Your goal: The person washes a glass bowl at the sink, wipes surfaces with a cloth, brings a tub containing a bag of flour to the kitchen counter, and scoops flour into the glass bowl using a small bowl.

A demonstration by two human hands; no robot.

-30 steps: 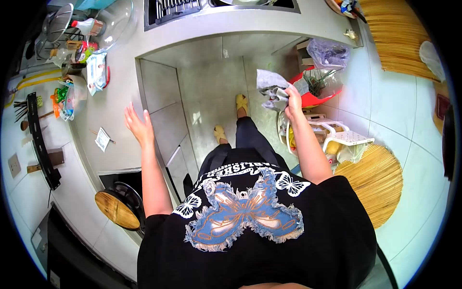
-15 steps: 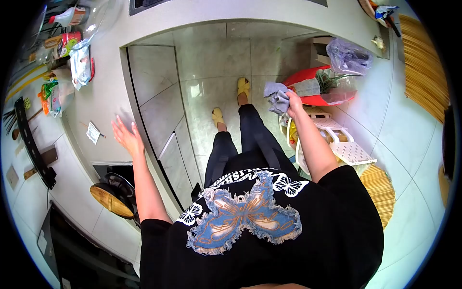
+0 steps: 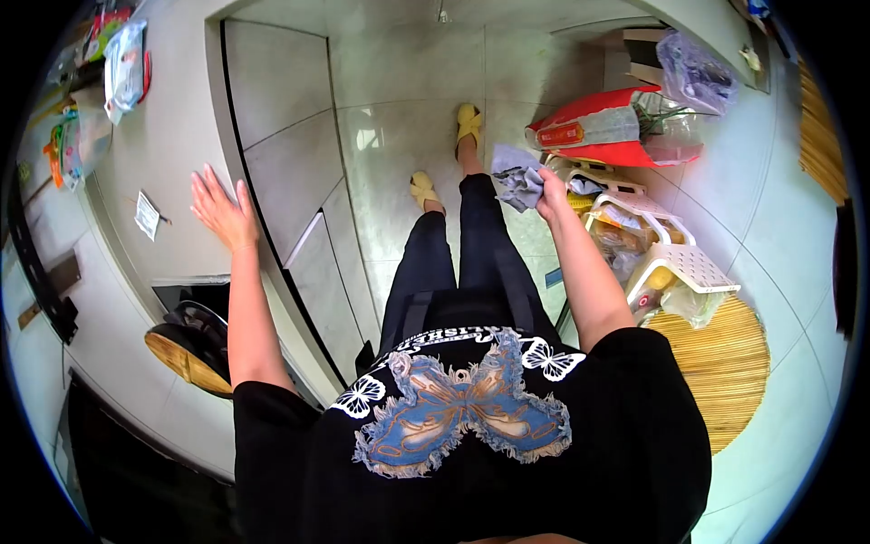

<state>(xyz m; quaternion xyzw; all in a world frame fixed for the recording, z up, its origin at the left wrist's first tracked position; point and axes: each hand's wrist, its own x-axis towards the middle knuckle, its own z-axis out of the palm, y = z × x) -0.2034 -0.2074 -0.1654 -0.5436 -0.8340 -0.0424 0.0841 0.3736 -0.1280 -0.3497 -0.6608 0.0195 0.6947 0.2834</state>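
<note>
My left hand (image 3: 225,214) is over the grey countertop (image 3: 172,136), palm down with its fingers spread and nothing in it. To its left on the counter lies a small white packet (image 3: 147,216). In my right hand (image 3: 551,194) is a crumpled grey cloth (image 3: 519,179), its loose folds hanging out past the fingers over the tiled floor. Just right of that hand stands a white plastic rack (image 3: 625,207) with bagged items in its baskets. A red bag (image 3: 589,127) with green stalks sticking out rests behind it.
A pack of wipes (image 3: 125,71) stands at the counter's far left. Pans with a wooden lid (image 3: 186,361) sit by my left forearm. Cabinet doors (image 3: 281,91) run below the counter edge. A round woven straw mat (image 3: 711,367) is at right, near a purple plastic bag (image 3: 693,72).
The view has shifted forward along the counter, and more of the rack shows. My left hand has turned flatter, fingers more spread. My right hand still holds the cloth.
</note>
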